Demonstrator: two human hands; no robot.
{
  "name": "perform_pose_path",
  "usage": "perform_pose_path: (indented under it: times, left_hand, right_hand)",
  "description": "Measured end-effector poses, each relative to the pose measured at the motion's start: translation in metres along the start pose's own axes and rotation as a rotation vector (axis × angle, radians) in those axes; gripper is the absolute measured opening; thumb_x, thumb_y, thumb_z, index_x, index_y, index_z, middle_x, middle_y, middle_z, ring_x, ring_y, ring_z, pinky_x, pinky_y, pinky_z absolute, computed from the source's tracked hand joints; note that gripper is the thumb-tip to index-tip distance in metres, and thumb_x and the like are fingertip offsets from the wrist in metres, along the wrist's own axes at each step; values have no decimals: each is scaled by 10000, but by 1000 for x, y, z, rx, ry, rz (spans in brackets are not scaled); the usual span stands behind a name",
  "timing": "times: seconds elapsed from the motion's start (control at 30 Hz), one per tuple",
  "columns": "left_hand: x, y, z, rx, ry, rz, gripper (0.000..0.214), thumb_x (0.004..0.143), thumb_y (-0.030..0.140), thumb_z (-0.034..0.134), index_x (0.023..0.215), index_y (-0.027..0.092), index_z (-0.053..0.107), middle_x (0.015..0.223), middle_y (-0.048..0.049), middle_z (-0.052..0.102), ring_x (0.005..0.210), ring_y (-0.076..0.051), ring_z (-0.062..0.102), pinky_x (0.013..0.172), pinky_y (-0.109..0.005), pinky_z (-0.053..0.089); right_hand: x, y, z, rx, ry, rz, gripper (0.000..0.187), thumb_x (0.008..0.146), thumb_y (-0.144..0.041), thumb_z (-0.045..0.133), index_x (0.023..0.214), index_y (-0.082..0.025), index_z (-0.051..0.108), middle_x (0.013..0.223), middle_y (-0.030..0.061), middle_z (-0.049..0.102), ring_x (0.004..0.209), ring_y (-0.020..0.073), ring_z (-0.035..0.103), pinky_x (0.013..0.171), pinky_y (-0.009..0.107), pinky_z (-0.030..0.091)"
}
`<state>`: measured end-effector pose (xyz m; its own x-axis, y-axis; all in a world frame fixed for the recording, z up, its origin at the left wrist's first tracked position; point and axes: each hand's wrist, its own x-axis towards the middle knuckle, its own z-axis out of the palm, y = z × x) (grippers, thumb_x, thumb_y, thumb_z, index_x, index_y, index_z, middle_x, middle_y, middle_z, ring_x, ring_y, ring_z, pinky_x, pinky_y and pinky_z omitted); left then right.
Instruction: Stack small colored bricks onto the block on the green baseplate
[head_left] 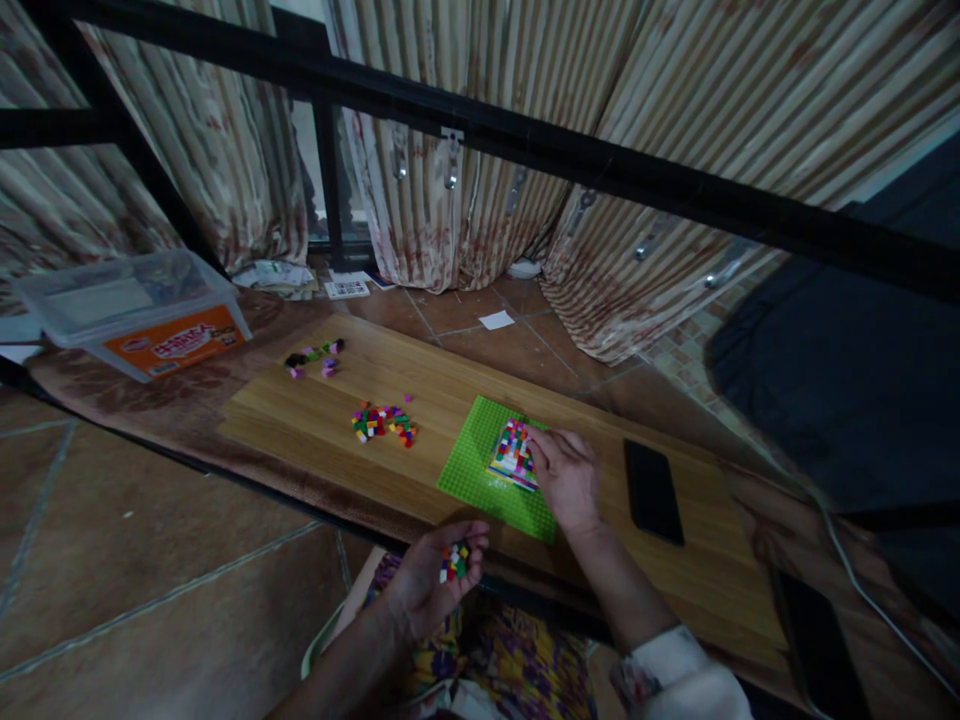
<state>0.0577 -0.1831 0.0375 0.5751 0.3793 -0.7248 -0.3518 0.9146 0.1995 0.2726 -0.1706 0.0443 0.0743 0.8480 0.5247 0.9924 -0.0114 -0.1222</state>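
Fingers of the right hand [566,475], held narrow with the grip unclear, are touching the right edge of the multicoloured brick square [512,452] on the green studded baseplate [472,475]; the left hand [427,585] is cupping loose coloured bricks [454,562] nearer the body.

Green baseplate [480,470]; multicoloured bricks [384,422], black phone [653,491]; clear bin [131,310], orange label [178,342]

Dim, bluish, soft, with warped edges.

The right hand [566,478] covers one edge of the brick build [513,452].
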Motion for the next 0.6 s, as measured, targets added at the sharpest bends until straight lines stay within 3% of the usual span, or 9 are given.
perform_pose_path:
  times: [0.17, 0.3, 0.47, 0.6]
  left_hand:
    - [0, 1, 0, 4, 14, 0, 118, 791, 100, 580, 862, 58, 665, 686, -40, 634, 516, -59, 558, 508, -166, 474]
    - [1, 1, -2, -4, -11, 0, 125, 788, 102, 584, 863, 55, 672, 697, -46, 638, 538, -66, 570, 526, -169, 482]
    - [-2, 2, 0, 4, 6, 0, 131, 795, 103, 573, 863, 55, 674, 698, -46, 636, 535, -63, 570, 526, -170, 477]
    - [-2, 2, 2, 26, 12, -4, 138, 802, 108, 563, 863, 56, 675, 696, -44, 637, 525, -60, 562, 518, -170, 471]
  right_hand:
    - [1, -1, -3, 38, -15, 27, 274, 915, -283, 466, 1115, -240, 649, 963, 59, 698, 932, 217, 559, 846, 350, 395]
    - [0, -1, -7, 194, 6, 122, 291, 887, -348, 509, 1107, -213, 644, 992, 75, 691, 944, 224, 565, 858, 367, 412]
    - [-2, 8, 2, 435, 58, 413, 357, 826, -434, 551, 1076, -202, 655, 1066, 89, 674, 1012, 233, 575, 894, 389, 431]
    - [2, 14, 17, 689, 5, 647, 417, 733, -469, 636, 1050, -201, 674, 1033, 76, 697, 919, 221, 628, 833, 371, 473]
